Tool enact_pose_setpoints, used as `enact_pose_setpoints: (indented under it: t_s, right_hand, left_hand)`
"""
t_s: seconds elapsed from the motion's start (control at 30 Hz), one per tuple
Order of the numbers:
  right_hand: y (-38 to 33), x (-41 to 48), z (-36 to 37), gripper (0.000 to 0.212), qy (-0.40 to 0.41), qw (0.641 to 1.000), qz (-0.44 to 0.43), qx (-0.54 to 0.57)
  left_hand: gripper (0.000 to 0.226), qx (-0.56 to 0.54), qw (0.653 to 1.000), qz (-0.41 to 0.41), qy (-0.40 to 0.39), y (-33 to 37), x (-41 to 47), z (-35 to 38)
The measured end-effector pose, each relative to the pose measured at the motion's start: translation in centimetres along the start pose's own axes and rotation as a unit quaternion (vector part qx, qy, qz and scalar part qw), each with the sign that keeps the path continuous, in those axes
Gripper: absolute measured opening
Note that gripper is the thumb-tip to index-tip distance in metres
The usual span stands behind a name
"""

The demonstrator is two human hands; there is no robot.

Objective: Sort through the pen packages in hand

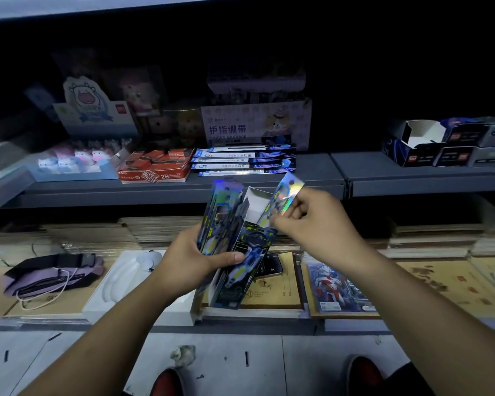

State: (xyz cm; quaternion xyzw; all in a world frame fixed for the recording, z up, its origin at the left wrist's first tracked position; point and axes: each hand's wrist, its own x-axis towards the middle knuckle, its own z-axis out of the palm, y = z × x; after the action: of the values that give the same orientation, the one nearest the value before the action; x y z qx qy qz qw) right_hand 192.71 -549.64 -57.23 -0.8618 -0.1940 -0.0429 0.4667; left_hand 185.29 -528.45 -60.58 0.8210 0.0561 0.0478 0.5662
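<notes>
While my left hand (196, 260) grips the open display box (240, 252) and a card pack, tilting its mouth up above the yellow book (275, 290), my right hand (306, 221) pinches a holographic pack (286, 195) at the box's opening, right of it.

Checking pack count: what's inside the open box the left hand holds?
The open box in the left hand shows bare white inner walls at its mouth. The right hand pinches a holographic pack at the opening. Anything deeper is hidden by the box walls.

Two hands (189, 260) (312, 221) on an open blue box (240, 252) before dim shelves (312, 172)
</notes>
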Motion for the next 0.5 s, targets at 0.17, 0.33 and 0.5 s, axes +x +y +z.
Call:
enact_pose_setpoints:
  t_s: [0.17, 0.33, 0.5]
  right_hand:
    - [-0.05, -0.08, -0.12, 0.031, 0.007, 0.999, -0.005, 0.044]
    - [-0.61, -0.69, -0.24, 0.021, 0.0, 0.99, -0.127, 0.058]
    - [-0.45, -0.81, 0.31, 0.013, -0.044, 0.986, -0.162, 0.0]
  left_hand:
    - [0.026, -0.011, 1.0, -0.01, -0.009, 0.02, -0.01, -0.17]
    - [0.033, -0.007, 0.999, -0.016, -0.037, 0.06, -0.05, -0.08]
    - [0.043, -0.001, 0.997, -0.017, -0.078, -0.02, -0.12, 0.08]
